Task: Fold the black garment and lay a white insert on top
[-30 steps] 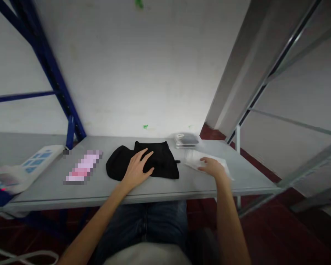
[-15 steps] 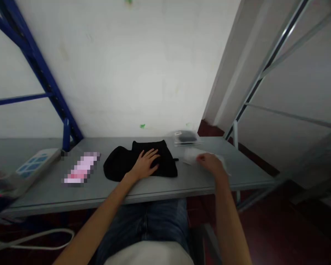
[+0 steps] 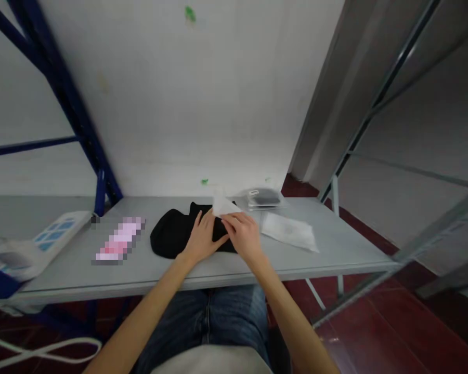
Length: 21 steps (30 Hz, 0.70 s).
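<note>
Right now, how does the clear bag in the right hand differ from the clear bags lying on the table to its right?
The clear bag in the right hand is lifted above the black garment, while the flat clear bags lie on the table. The held bag stands tilted upward and shows only a small part; the flat ones are spread out in full. The right hand touches only the held one. Both look translucent white and empty.
</note>
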Motion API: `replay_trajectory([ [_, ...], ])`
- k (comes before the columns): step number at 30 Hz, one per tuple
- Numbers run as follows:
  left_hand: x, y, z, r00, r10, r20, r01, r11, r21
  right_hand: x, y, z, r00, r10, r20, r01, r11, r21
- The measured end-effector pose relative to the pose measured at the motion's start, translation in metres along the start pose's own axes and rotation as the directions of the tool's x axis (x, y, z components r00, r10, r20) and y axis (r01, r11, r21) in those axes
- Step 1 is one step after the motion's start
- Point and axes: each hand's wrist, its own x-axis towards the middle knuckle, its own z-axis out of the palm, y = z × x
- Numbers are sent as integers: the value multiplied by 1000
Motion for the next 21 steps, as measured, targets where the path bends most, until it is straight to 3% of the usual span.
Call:
replay_trajectory([
  [2,-6,-3,-7,973,-137,-187,132,990,-41,-5,-11,20,994,-63,85,61,998,20],
  [4,-14,-7,-16,944,-204,-259,193,979,-68,-9,-15,33,991,-89,105,84,995,47],
  [9,-28,-19,-35,954,-213,-211,192,975,-115,-9,5,36,993,-93,79,87,994,72],
  [14,-28,-30,-38,876,-384,-293,317,914,-252,-6,47,28,998,69,8,-69,998,11],
  [21,-31,-29,-38,806,-523,-277,449,845,-291,-7,71,31,989,148,6,-146,966,214],
])
